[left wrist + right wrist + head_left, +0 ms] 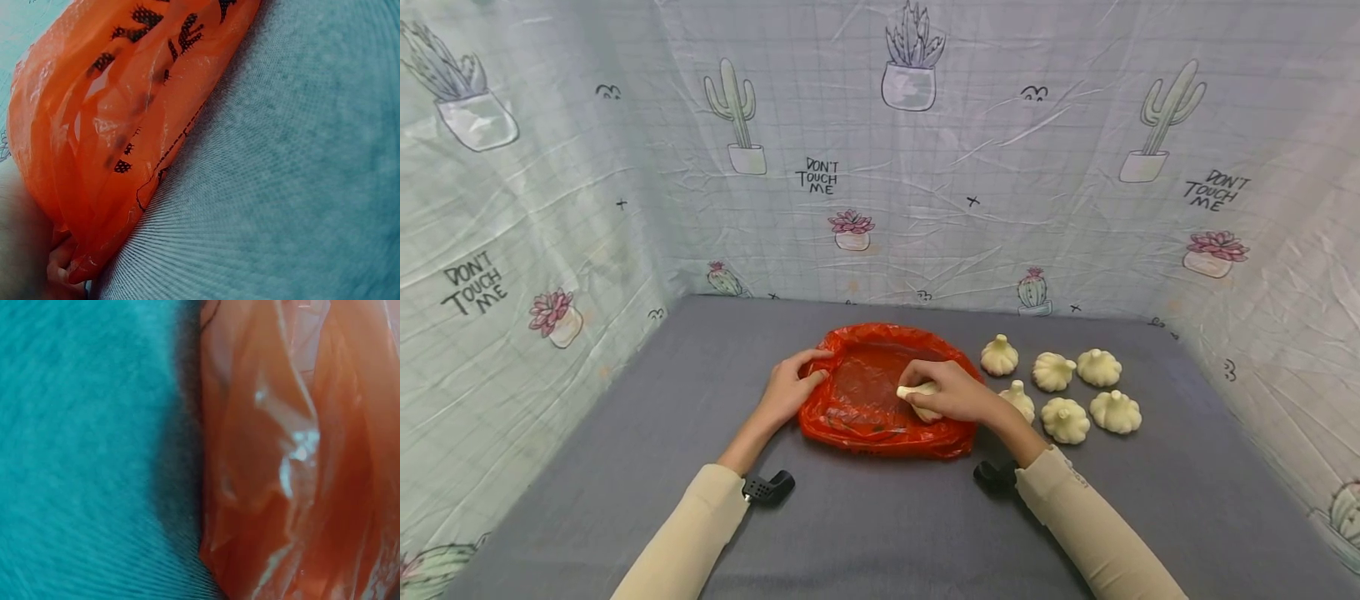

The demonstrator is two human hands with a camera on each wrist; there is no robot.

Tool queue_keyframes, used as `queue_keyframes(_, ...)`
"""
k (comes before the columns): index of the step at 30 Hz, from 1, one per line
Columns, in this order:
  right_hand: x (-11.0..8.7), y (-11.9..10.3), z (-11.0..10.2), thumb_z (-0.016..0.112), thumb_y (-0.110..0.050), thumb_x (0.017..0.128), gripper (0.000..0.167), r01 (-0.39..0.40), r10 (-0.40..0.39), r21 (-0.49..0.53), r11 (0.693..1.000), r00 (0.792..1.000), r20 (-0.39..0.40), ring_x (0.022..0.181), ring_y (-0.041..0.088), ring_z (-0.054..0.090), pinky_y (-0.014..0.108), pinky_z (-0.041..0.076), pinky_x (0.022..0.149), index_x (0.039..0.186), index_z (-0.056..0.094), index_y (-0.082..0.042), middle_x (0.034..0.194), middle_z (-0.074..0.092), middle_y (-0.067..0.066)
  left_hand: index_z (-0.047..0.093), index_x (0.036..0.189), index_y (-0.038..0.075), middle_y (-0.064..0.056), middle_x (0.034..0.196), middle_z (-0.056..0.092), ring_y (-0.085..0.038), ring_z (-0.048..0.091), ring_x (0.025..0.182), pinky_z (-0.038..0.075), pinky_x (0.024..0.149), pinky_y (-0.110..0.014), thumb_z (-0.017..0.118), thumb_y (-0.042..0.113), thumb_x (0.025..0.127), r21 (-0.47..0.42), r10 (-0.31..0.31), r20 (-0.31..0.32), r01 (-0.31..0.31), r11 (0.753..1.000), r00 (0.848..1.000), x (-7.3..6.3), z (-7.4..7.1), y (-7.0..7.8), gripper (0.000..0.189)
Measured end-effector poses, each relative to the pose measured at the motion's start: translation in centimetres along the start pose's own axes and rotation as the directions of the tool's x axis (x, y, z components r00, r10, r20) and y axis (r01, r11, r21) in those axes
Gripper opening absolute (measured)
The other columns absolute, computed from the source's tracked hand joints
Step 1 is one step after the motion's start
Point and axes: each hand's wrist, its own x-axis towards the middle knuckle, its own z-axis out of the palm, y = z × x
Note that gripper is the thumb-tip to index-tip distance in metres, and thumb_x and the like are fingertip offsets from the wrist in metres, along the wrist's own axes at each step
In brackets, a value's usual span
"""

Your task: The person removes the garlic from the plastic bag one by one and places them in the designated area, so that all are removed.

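Observation:
A red plastic bag lies spread on the table with its mouth wide and its rim rolled outward. At its left edge my left hand grips the rim between thumb and fingers. Over the right part of the bag's mouth, my right hand holds a garlic bulb with its stem pointing left; the fingers cover part of the bulb. Dark printing marks the bag's side in the left wrist view, where the left fingers appear at its lower corner. The right wrist view is filled by the bag's wrinkled side and the tabletop.
Several garlic bulbs stand in two rough rows right of the bag, the nearest partly behind the right wrist. The grey cloth-covered table is bounded by a patterned curtain at the back and sides.

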Motion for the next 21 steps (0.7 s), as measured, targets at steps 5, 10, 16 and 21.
queue_keyframes(5,-0.01,-0.04,0.12,0.070,-0.027,0.098,0.009,-0.003,0.003,0.004,1.000,1.000,0.000,0.091,0.010,0.068,0.028,0.055,0.086,0.107,0.071,-0.024,0.101,0.075,-0.007,0.070,0.133,0.016,-0.014,0.147,0.061,-0.034,0.050,0.144,0.040,0.119,-0.054,0.065,0.015,0.099,-0.013,-0.005,0.001,0.005,1.000,1.000,0.03,0.07,-0.12,0.035)
queue_keyframes(10,-0.19,-0.11,-0.11,0.070,-0.027,0.098,0.009,-0.007,0.007,-0.002,1.000,1.000,-0.010,0.091,0.011,0.068,0.029,0.055,0.086,0.107,0.071,-0.024,0.101,0.075,-0.007,0.070,0.133,0.015,-0.015,0.148,0.060,-0.035,0.050,0.144,0.039,0.119,-0.055,0.065,0.014,0.099,-0.009,0.006,0.003,-0.006,1.000,1.000,0.16,0.05,0.17,0.035)
queue_keyframes(16,-0.27,-0.09,-0.31,0.069,-0.028,0.099,0.009,-0.002,0.002,0.009,1.000,1.000,-0.006,0.096,0.010,0.068,0.030,0.055,0.091,0.107,0.070,-0.024,0.103,0.074,-0.007,0.069,0.135,0.014,-0.016,0.145,0.062,-0.036,0.053,0.140,0.042,0.115,-0.056,0.065,0.012,0.100,0.004,0.018,0.011,-0.018,1.000,1.000,-0.05,0.01,0.32,0.036)
queue_keyframes(21,-0.32,-0.26,-0.70,0.069,-0.028,0.100,0.009,0.008,-0.007,0.027,1.000,1.000,-0.021,0.097,0.011,0.067,0.032,0.055,0.091,0.107,0.069,-0.023,0.103,0.073,-0.006,0.069,0.135,0.014,-0.016,0.144,0.063,-0.036,0.054,0.139,0.043,0.115,-0.056,0.066,0.013,0.100,0.003,0.021,0.007,-0.021,1.000,1.000,-0.24,0.04,0.29,0.035)
